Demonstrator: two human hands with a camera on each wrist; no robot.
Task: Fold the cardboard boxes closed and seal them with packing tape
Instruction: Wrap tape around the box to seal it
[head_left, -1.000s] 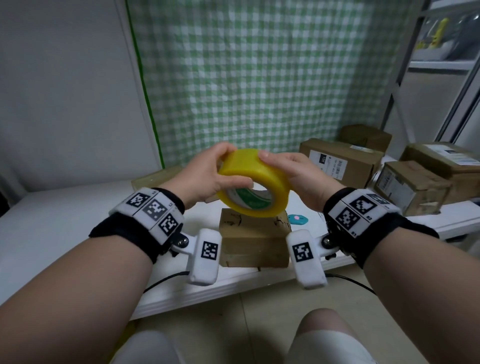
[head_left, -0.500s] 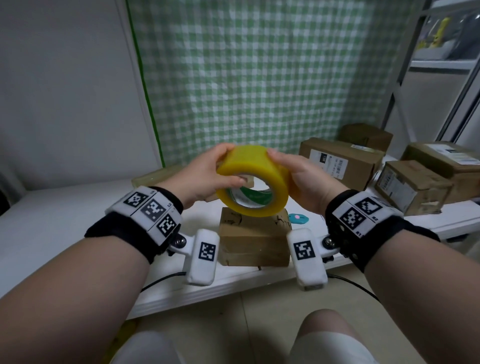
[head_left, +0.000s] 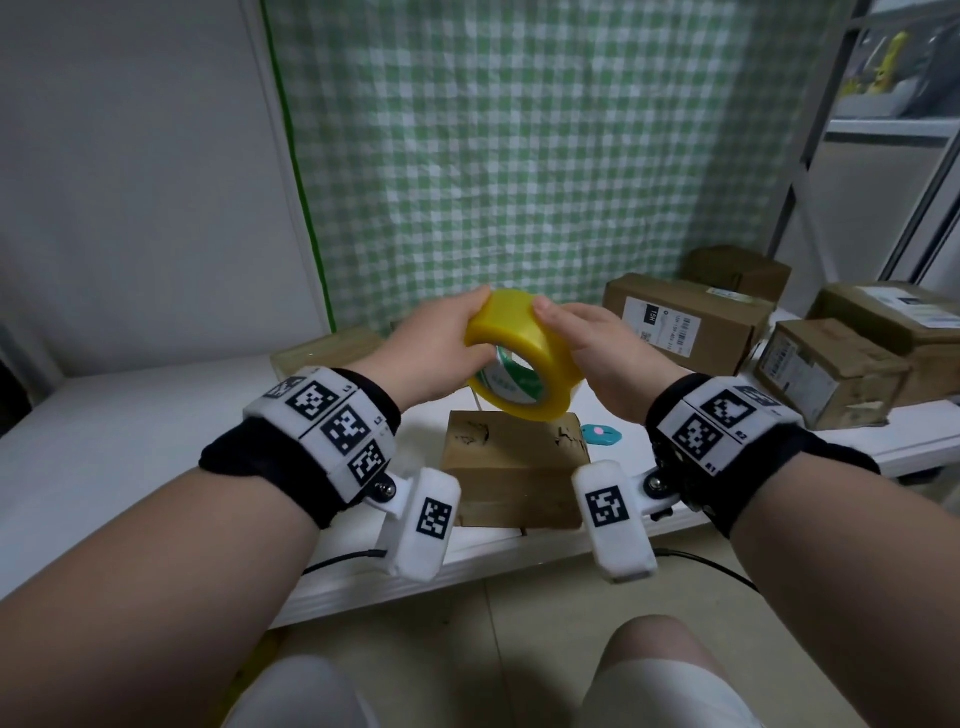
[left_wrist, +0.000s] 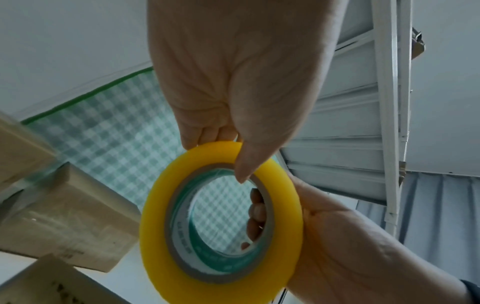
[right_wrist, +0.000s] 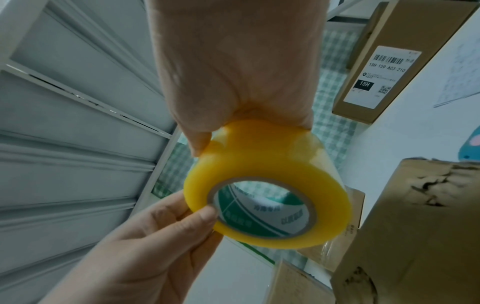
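A yellow roll of packing tape (head_left: 524, 353) hangs in the air between both hands, above a small closed cardboard box (head_left: 514, 467) at the table's front edge. My left hand (head_left: 441, 353) pinches the roll's left rim, thumb on the near face by the core. My right hand (head_left: 597, 353) grips the right side, thumb on the outer band and fingers hooked into the core. The left wrist view shows the roll (left_wrist: 221, 222) face on, the right hand's fingertips (left_wrist: 255, 214) inside the core. In the right wrist view the roll (right_wrist: 270, 183) sits beside the box (right_wrist: 415, 226).
Several labelled cardboard boxes (head_left: 685, 322) are stacked at the back right of the white table (head_left: 130, 447). A small teal object (head_left: 600, 434) lies right of the front box. Another box (head_left: 327, 351) stands behind the left hand. A metal shelf (head_left: 883, 124) rises at the right.
The roll has turned a little between the hands and both hands have shifted slightly on it. It stays above the small box.
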